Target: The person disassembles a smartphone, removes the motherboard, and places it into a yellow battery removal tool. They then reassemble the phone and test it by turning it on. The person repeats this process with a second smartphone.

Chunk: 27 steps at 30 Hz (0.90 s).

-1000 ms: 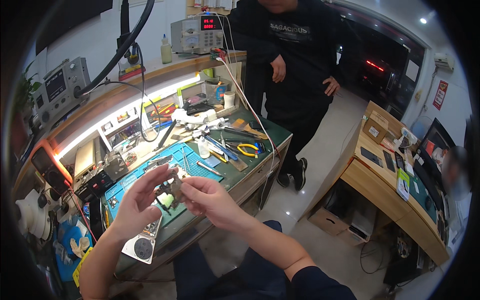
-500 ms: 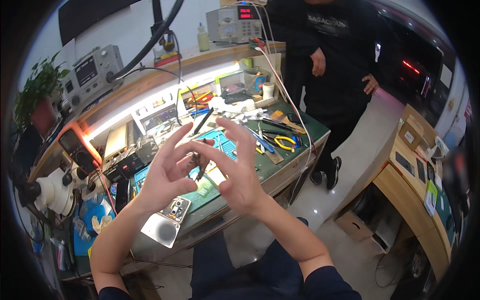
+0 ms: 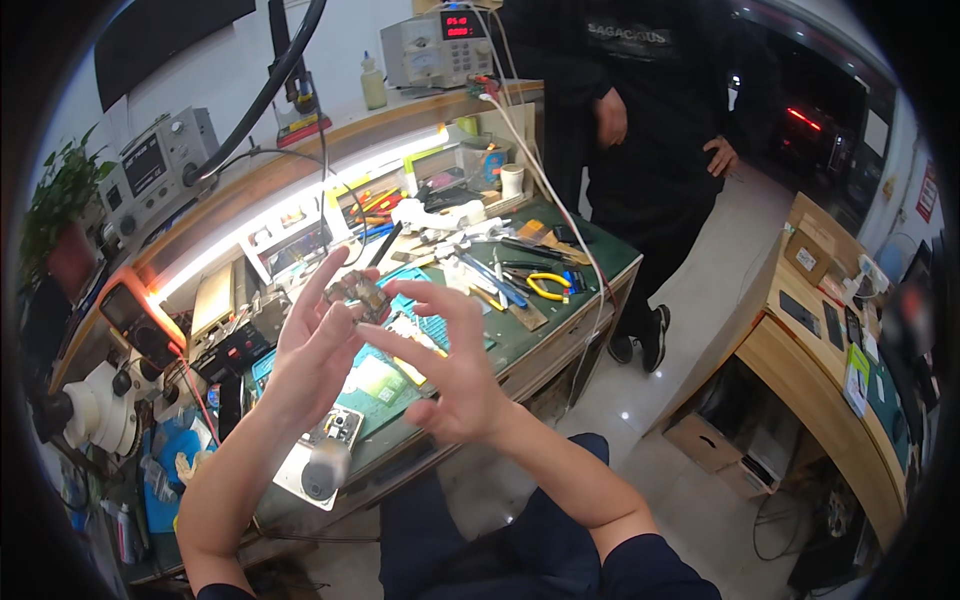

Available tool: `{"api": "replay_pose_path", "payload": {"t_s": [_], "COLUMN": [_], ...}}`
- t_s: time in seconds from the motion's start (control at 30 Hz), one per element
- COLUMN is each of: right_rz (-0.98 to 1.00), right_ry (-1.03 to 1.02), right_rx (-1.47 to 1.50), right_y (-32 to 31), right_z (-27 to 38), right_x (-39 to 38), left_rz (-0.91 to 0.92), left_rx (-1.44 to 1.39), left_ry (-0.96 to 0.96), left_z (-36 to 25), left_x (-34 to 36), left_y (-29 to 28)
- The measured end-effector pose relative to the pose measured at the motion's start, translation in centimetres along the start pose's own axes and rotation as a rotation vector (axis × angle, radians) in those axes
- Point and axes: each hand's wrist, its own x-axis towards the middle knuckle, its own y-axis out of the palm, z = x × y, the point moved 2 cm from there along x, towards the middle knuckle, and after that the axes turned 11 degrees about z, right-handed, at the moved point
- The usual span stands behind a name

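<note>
Since the frame half a second back, the small circuit board [image 3: 360, 290] turns from nearly edge-on to a slant that shows more of its broad face; it now sits up at the fingertips of the left hand [image 3: 315, 350] rather than down between the two hands; the right hand [image 3: 455, 375] has its upper fingers bent in toward the board.

The board looks light and stiff, thin at the rim and crowded with small raised parts; I judge it fragile, easily harmed by bending or by a hard press on its face, and perhaps a little slick where bare; the outer edges seem the best place to take hold, with a light pinch.

It lies in the air above the tabletop [image 3: 605, 245], just above the left thumb and just left of the right fingertips; the left hand appears to grasp it between thumb and fingers; the right hand is spread, its thumb well apart from the board, two fingers reaching the near and right edges; whether they touch, I cannot tell.

Beyond and below the board lies the blue mat [image 3: 437, 328]; an opened pale phone body [image 3: 300, 468] rests at the near edge, below the left wrist; yellow-handled pliers [image 3: 548, 286] lie farther right.
</note>
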Motion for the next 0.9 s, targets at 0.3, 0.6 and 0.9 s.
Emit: {"api": "replay_pose_path", "payload": {"t_s": [0.3,0.6,0.9], "right_rz": [-0.007,0.099,-0.033], "right_ry": [-0.244,-0.003,0.174], "right_rx": [-0.265,-0.498,-0.444], "right_y": [0.0,-4.8,-2.5], "right_z": [1.2,-4.0,-1.6], "right_x": [-0.1,-0.7,-4.0], "left_rz": [0.009,-0.018,-0.072], "left_rx": [-0.017,-0.178,-0.168], "left_ry": [-0.064,-0.256,-0.257], "left_z": [0.4,3.0,3.9], "left_x": [-2.0,-3.7,-4.7], "left_y": [0.0,2.2,0.2]}}
